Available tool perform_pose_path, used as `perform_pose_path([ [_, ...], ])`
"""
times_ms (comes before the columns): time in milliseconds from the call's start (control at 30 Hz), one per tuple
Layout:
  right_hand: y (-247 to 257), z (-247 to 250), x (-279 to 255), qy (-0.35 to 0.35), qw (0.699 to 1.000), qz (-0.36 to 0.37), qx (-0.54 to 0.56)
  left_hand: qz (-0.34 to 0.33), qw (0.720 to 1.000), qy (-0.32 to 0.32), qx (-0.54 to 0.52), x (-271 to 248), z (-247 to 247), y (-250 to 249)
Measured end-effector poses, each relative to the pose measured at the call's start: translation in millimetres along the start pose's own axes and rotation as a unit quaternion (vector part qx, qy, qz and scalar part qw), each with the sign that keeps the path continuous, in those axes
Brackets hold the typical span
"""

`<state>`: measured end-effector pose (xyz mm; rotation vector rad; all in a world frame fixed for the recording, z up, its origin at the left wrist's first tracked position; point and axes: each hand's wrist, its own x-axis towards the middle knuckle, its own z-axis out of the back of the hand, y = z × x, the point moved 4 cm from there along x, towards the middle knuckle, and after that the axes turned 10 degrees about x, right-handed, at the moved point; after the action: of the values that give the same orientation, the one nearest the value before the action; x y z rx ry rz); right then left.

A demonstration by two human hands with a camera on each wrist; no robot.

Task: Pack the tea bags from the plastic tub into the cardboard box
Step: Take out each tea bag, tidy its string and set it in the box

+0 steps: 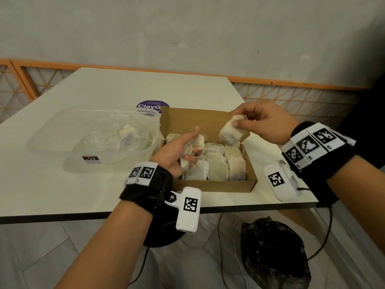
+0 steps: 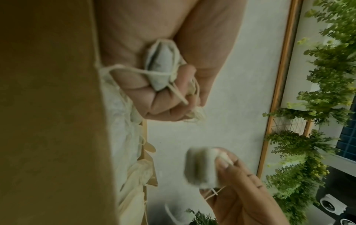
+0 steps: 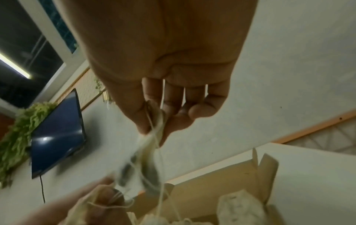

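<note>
— Tea bags: where are they, nearest first?

— Closest to the body, the left hand (image 1: 180, 150) hangs over the near left part of the cardboard box (image 1: 216, 185), fingers curled into the palm around a crumpled clutch of tea bags (image 1: 188, 156); their strings (image 2: 134, 71) loop across the knuckles in the left wrist view. The thumb sticks out straight toward the far wall of the box.

— And inside the box?

— Packed tea bags (image 1: 216, 165) lie in rows on its floor, side by side and touching. How many layers there are, I cannot tell.

— The other hand?

— The right hand (image 1: 263, 124) is held above the far right corner of the box. Thumb and forefinger pinch the top of a small bunch of tea bags (image 1: 231, 132), which dangles clear of the packed rows; the other fingers (image 3: 198, 100) are loosely bent and touch nothing. Strings trail down from the bunch.

— The tub?

— The plastic tub (image 1: 52, 142) stands on the white table (image 1: 125, 88) just left of the box. Through its clear wall a crumpled clear bag (image 1: 110, 140) shows, with what looks like a tea bag or two (image 1: 126, 131) in it.

— Farther back?

— A purple round sticker (image 1: 146, 105) lies on the table behind the tub and box, partly hidden by both.
</note>
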<state>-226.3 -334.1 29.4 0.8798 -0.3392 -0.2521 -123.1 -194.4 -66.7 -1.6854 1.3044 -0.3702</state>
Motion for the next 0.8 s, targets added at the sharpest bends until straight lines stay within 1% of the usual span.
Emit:
perform_pose_path([
  [67,-5,4,1,0.03,0.995,-0.041,-0.08,-0.011,1.0,-0.005,0.001,1,1,-1],
  [100,-7,5,1,0.05,0.992,-0.06,-0.103,-0.016,1.0,-0.005,0.001,1,2,-1],
  [167,-8,6,-2,0.09,0.984,-0.095,-0.122,-0.024,1.0,-0.008,-0.003,2,2,-1],
  [233,-7,6,-7,0.127,0.976,-0.11,-0.14,-0.033,0.999,-0.012,-0.009,2,2,-2],
  [367,-11,1,-16,0.187,0.969,-0.132,-0.098,-0.044,0.999,-0.007,-0.014,3,3,-3],
  [400,-17,-3,-16,0.204,0.962,-0.142,-0.11,-0.045,0.999,-0.006,-0.016,4,3,-3],
  [467,-31,-15,-16,0.231,0.945,-0.156,-0.17,-0.046,0.999,-0.005,-0.019,5,4,-2],
  [567,-44,-27,-13,0.224,0.938,-0.154,-0.214,-0.046,0.999,-0.005,-0.02,6,5,-2],
  [733,-47,-31,-11,0.201,0.935,-0.114,-0.27,-0.046,0.999,-0.012,-0.021,6,5,-2],
  [800,-45,-30,-12,0.184,0.941,-0.094,-0.266,-0.048,0.998,-0.016,-0.022,6,5,-2],
])
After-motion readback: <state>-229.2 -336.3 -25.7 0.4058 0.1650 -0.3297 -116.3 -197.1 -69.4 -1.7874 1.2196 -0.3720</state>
